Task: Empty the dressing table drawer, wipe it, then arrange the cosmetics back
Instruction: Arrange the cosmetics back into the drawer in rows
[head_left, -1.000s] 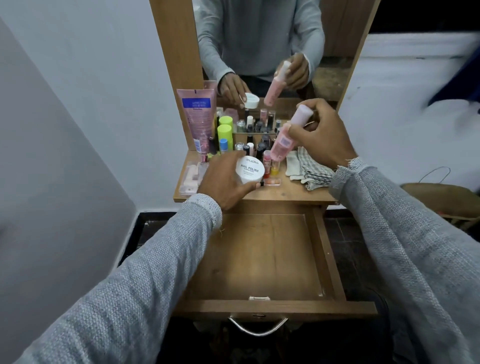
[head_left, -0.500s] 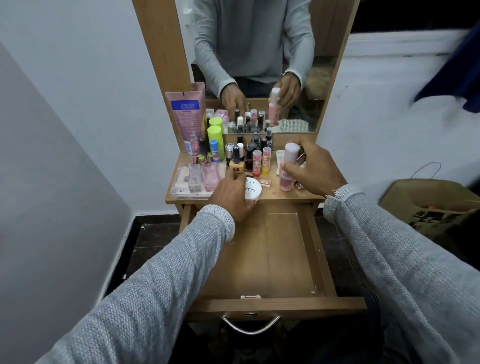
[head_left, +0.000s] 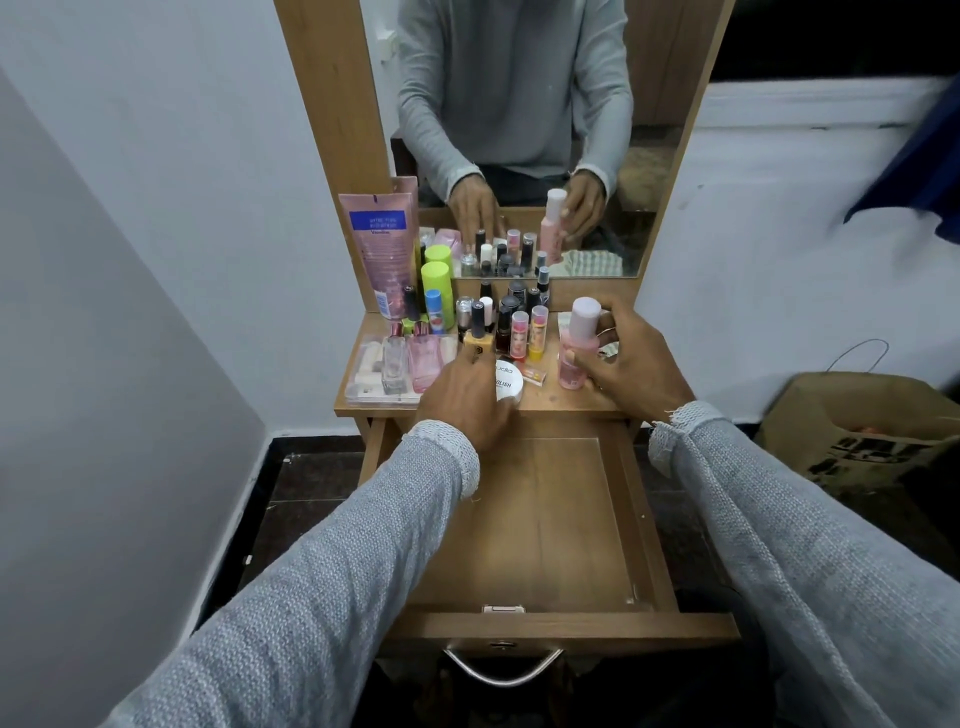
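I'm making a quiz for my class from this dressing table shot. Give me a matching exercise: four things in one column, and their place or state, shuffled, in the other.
Things:
1. pink bottle
2. white jar
3. drawer
4. pink tube

Places or states:
A. pulled open, nothing visible inside
B. leaning upright against the mirror frame, back left of the tabletop
C. gripped by the right hand
D. under the left hand, at the tabletop's front edge

Pairs: 1-C, 2-D, 3-A, 4-B
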